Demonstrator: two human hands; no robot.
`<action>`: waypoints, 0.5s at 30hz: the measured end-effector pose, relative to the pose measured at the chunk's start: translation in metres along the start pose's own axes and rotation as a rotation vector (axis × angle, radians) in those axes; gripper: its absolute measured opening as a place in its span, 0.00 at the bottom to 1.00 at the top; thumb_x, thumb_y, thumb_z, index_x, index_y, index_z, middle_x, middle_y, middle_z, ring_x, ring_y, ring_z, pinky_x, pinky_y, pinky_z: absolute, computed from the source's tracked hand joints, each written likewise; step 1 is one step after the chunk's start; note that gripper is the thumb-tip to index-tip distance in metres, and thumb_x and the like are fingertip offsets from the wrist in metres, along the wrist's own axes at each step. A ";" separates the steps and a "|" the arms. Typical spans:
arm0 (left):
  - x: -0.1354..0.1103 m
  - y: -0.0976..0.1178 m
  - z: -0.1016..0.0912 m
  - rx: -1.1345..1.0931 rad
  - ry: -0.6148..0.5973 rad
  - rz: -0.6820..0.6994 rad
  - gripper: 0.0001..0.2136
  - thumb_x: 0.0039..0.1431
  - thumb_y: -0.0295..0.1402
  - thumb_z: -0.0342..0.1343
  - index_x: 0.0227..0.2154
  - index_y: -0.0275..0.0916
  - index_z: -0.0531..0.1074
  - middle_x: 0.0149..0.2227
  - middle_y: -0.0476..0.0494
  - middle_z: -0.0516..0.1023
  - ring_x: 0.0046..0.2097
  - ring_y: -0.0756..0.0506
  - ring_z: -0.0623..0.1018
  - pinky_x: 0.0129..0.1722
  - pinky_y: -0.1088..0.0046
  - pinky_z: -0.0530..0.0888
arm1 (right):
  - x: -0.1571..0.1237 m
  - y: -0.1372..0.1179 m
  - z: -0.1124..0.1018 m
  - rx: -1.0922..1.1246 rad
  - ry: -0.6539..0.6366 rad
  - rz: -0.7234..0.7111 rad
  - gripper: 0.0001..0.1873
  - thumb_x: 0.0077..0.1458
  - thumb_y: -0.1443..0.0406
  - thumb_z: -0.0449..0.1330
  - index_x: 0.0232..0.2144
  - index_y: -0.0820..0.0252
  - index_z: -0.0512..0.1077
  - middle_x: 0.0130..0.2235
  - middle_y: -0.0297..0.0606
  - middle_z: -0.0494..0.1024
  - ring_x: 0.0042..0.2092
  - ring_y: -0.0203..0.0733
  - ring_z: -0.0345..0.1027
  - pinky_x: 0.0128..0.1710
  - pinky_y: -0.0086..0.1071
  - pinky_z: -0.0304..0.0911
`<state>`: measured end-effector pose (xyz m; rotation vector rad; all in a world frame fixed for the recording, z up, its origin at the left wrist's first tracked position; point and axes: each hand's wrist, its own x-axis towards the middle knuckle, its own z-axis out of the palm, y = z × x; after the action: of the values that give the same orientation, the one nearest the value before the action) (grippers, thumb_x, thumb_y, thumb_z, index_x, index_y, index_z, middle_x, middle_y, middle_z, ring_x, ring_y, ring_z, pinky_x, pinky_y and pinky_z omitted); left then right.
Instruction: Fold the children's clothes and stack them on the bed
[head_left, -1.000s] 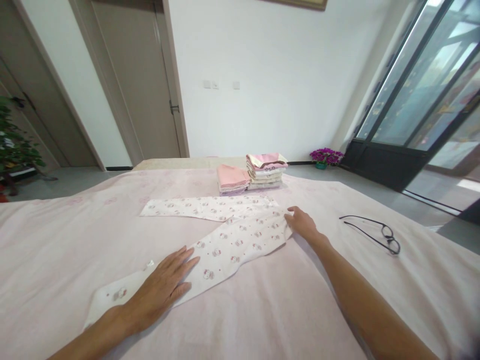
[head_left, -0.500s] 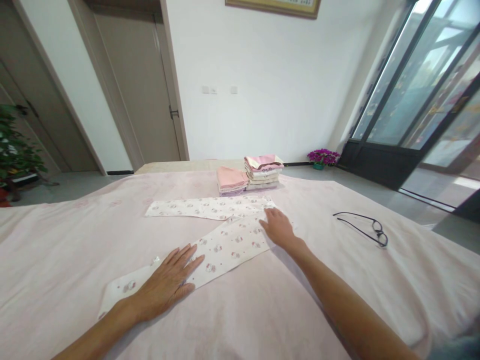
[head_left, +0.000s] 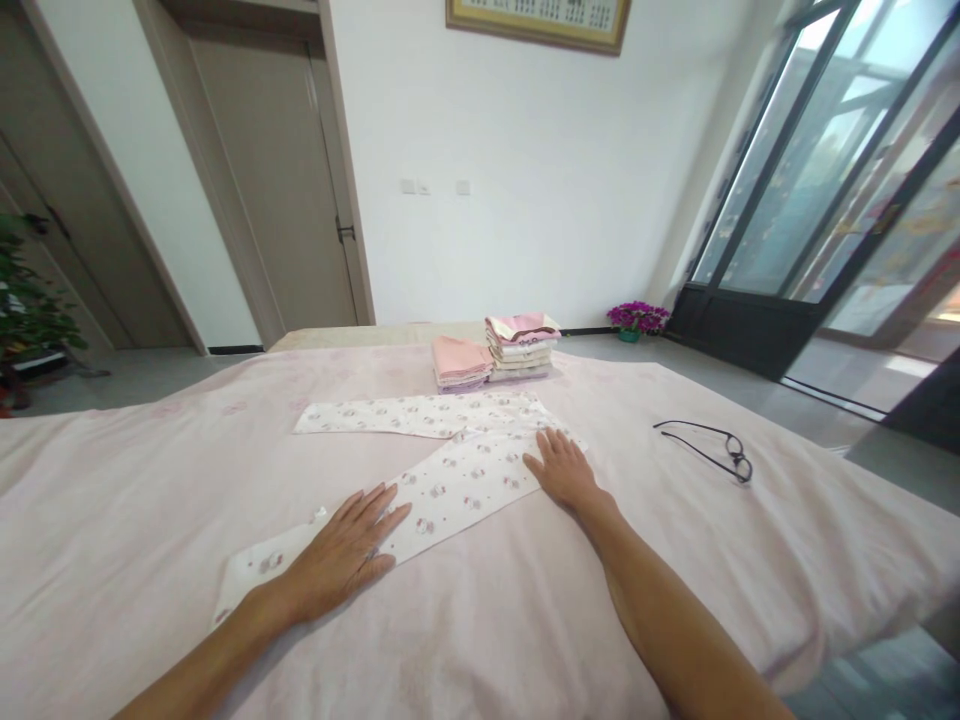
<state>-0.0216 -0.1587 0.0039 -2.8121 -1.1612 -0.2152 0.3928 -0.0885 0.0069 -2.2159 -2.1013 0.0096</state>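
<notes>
White printed trousers [head_left: 450, 470] lie spread in a V on the pink bed [head_left: 150, 520]. My left hand [head_left: 345, 550] rests flat with fingers spread on the near trouser leg, close to its cuff. On the waist end of the trousers lies my right hand [head_left: 562, 468], also flat and open. Neither hand holds anything.
Two stacks of folded clothes [head_left: 495, 358] stand at the far side of the bed. Black glasses [head_left: 705, 452] lie on the bed to the right. Beyond are a door [head_left: 270, 180], a potted plant [head_left: 22, 310], purple flowers [head_left: 636, 318] and glass doors [head_left: 847, 200].
My right hand has slid from the waist's right edge leftward onto the fabric and now lies flat. The left hand has stayed on the leg. The view has tilted upward.
</notes>
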 end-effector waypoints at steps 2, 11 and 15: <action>0.000 0.000 0.001 -0.003 -0.004 -0.007 0.28 0.69 0.47 0.42 0.69 0.54 0.45 0.71 0.47 0.49 0.69 0.39 0.54 0.67 0.56 0.54 | 0.004 0.011 0.002 -0.029 0.036 0.048 0.37 0.66 0.48 0.40 0.69 0.64 0.48 0.71 0.46 0.45 0.71 0.49 0.33 0.68 0.48 0.29; 0.000 0.000 -0.001 -0.029 -0.017 -0.019 0.27 0.69 0.48 0.40 0.68 0.53 0.47 0.71 0.48 0.50 0.70 0.41 0.52 0.67 0.58 0.52 | 0.003 0.010 0.004 -0.008 0.063 0.077 0.33 0.67 0.51 0.41 0.68 0.59 0.51 0.70 0.42 0.48 0.71 0.46 0.35 0.68 0.47 0.29; 0.000 0.001 -0.001 -0.029 -0.018 -0.020 0.27 0.69 0.48 0.39 0.68 0.53 0.48 0.71 0.46 0.50 0.70 0.41 0.52 0.67 0.57 0.52 | 0.004 0.012 0.002 0.000 0.060 0.080 0.33 0.67 0.51 0.42 0.68 0.58 0.52 0.70 0.41 0.50 0.71 0.46 0.36 0.68 0.46 0.30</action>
<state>-0.0211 -0.1591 0.0053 -2.8339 -1.2004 -0.2109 0.4043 -0.0855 0.0041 -2.2691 -1.9815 -0.0504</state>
